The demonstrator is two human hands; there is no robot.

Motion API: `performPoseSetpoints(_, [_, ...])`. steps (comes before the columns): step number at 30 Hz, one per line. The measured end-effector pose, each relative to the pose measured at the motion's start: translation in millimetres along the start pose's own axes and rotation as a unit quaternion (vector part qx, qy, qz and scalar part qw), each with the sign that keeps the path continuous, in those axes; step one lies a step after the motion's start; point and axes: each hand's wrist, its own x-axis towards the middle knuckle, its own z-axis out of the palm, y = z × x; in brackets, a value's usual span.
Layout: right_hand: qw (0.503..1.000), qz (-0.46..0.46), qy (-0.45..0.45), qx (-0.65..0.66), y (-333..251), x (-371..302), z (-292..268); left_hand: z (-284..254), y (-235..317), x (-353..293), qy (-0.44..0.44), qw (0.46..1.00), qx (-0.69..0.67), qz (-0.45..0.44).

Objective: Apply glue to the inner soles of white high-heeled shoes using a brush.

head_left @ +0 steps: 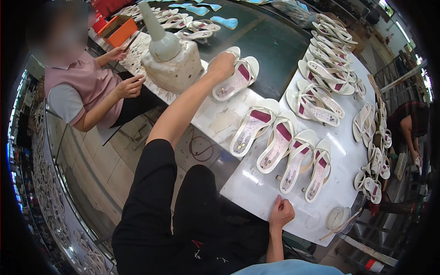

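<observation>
My left hand (222, 67), its arm stretched forward, is closed over the left one of a pair of white heeled sandals (231, 84) at the tabletop's inner edge. Its fingertips are partly hidden. My right hand (281, 213) is curled closed by the near edge of the white tabletop (256, 192), with nothing seen in it. Just beyond it lies a row of several white sandals (289, 160) with crossed straps, dark red patches and small printed circles on the insoles. The nearest sandal's tip is close to my right hand but apart from it.
More sandals (327, 62) crowd the right side. A worn block with a grey-green bottle-shaped top (164, 48) stands left of my left hand. An orange box (118, 31) sits behind it. A clear round container (338, 217) is at the right corner. A seated co-worker (87, 87) is at left.
</observation>
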Motion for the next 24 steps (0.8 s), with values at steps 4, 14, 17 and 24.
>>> performPoseSetpoints(4, [1.000,-0.012,-0.006,-0.017,1.8,1.2,2.5,4.7,6.4,48.8,0.041,0.998,0.045,0.028])
performPoseSetpoints(14, [0.999,-0.009,-0.027,-0.044,5.9,0.1,8.7,40.5,-30.0,152.5,0.119,0.986,0.117,-0.023])
performPoseSetpoints(17, [0.999,-0.003,-0.021,-0.042,8.7,-1.8,11.2,53.2,-25.4,156.5,0.056,0.974,0.209,-0.060])
performPoseSetpoints(24, [0.999,-0.002,-0.024,-0.042,10.0,3.1,11.7,52.5,-16.3,155.3,0.061,0.948,0.311,-0.016])
